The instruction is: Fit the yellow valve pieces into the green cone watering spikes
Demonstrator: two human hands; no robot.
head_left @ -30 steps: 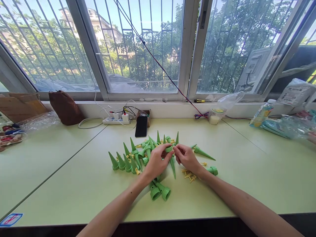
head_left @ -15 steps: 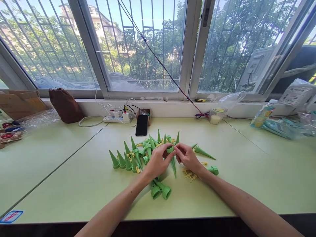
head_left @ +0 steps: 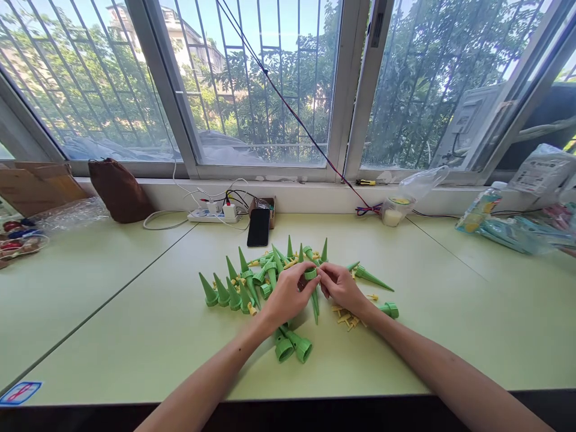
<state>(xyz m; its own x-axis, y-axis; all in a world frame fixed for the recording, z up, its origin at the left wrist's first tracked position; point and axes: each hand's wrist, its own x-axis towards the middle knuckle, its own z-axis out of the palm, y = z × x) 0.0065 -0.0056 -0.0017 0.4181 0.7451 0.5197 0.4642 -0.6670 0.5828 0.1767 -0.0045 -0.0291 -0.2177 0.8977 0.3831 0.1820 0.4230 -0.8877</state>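
Note:
My left hand is closed round a green plastic cone spike, its ring end up and its tip pointing down toward me. My right hand pinches at the ring end of that same spike; what its fingertips hold is too small to make out. Behind and left of my hands lies a pile of green cone spikes, several standing in a row. Two more spikes lie below my left wrist. Small yellow plastic pieces are scattered under my right wrist, beside a green cap.
A black phone and a power strip with cables sit near the window sill. A brown pouch stands back left, a clear bag with a jar back right, and packaged goods far right. The pale green table ends at the near edge.
Both hands stay in place on the spike; its tip has swung slightly closer to my left hand. The view has shifted a little.

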